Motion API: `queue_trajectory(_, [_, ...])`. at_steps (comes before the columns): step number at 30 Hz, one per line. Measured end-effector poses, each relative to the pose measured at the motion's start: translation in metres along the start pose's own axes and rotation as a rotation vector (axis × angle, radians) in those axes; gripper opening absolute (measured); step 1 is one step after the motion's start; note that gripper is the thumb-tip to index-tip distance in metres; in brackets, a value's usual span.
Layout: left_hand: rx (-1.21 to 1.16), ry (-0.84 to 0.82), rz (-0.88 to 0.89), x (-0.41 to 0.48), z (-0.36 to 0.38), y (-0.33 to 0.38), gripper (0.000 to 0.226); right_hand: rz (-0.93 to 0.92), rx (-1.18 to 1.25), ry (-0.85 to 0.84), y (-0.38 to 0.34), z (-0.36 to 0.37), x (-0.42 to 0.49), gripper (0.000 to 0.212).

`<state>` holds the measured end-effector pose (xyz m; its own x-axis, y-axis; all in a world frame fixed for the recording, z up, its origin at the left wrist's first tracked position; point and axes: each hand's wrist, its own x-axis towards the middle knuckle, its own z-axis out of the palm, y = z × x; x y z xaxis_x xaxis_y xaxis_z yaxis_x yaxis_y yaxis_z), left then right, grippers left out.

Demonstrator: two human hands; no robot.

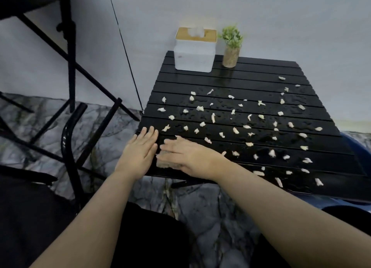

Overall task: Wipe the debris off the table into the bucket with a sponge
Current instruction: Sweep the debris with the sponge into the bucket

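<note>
Several pale scraps of debris [234,130] lie scattered over a black slatted table [251,73], whose surface looks wet. At the table's near left corner a beige sponge [163,163] lies mostly hidden under my right hand [186,157], which presses flat on it with fingers pointing left. My left hand [140,149] rests flat and open on the table's left edge, right beside the sponge. A blue bucket [359,145] shows only as a rim past the table's right side.
A white tissue box with a wooden lid [194,51] and a small potted plant [231,47] stand at the table's far edge by the wall. Black chair frames [70,115] crowd the marbled floor on the left.
</note>
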<state>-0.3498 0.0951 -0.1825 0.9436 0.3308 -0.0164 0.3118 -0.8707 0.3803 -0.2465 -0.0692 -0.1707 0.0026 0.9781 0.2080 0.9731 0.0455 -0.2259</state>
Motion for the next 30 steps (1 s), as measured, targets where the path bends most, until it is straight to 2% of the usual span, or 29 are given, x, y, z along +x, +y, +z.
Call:
queue_trajectory(3, [0.060, -0.011, -0.005, 0.000, 0.004, -0.002, 0.063, -0.023, 0.035, -0.129, 0.009, -0.007, -0.019, 0.038])
queue_trajectory(7, [0.114, -0.001, -0.011, 0.001, 0.009, -0.002, 0.062, 0.055, 0.106, -0.200, 0.038, -0.046, -0.075, 0.041])
queue_trajectory(10, [0.137, -0.004, -0.019, 0.001, 0.011, -0.003, 0.063, 0.051, 0.062, -0.158, 0.045, -0.064, -0.081, 0.038])
queue_trajectory(13, [0.126, -0.012, -0.016, 0.000, 0.010, -0.003, 0.063, -0.045, 0.031, -0.049, 0.032, -0.046, -0.035, 0.038])
queue_trajectory(16, [0.118, -0.011, -0.013, 0.001, 0.009, -0.002, 0.061, -0.119, 0.063, -0.078, 0.015, -0.014, -0.005, 0.040])
queue_trajectory(19, [-0.018, 0.032, -0.044, 0.007, 0.001, 0.001, 0.047, -0.052, 0.146, -0.128, 0.028, -0.019, -0.039, 0.036])
queue_trajectory(21, [-0.110, 0.086, -0.052, 0.017, -0.008, 0.003, 0.046, 0.019, 0.177, -0.135, 0.046, -0.034, -0.069, 0.041])
queue_trajectory(23, [-0.095, 0.096, -0.038, 0.034, -0.015, 0.002, 0.047, 0.092, 0.216, -0.130, 0.062, -0.049, -0.081, 0.047])
queue_trajectory(25, [-0.034, 0.050, -0.032, 0.051, -0.017, -0.001, 0.048, 0.129, 0.224, -0.052, 0.072, -0.055, -0.060, 0.051])
queue_trajectory(28, [0.088, -0.013, -0.034, 0.060, -0.009, -0.012, 0.050, 0.050, 0.133, 0.019, 0.079, -0.042, 0.005, 0.044])
queue_trajectory(30, [0.083, -0.001, -0.028, 0.060, -0.003, -0.019, 0.051, 0.017, 0.076, 0.025, 0.081, -0.021, 0.043, 0.040])
